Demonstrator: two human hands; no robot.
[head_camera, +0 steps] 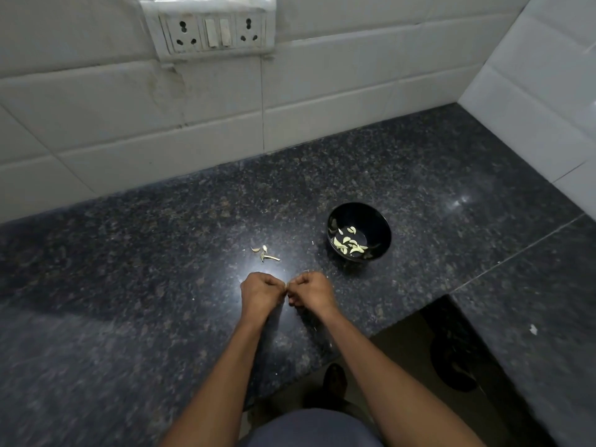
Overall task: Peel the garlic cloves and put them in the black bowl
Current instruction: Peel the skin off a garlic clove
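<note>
My left hand (261, 293) and my right hand (311, 291) are both curled over the dark granite counter (161, 269), back sides up. Their fingertips meet in the middle, where they pinch a small garlic clove that the fingers almost entirely hide. The black bowl (383, 227) stands to the right and a little beyond my right hand, with several pale peeled cloves (350, 243) in it. A few loose garlic bits and skins (265, 253) lie on the counter just beyond my left hand.
White tiled walls close the counter at the back and right, with a socket panel (213, 30) high on the back wall. The counter edge steps in at the lower right, above the floor (403, 343), where a dark round object (454, 359) lies.
</note>
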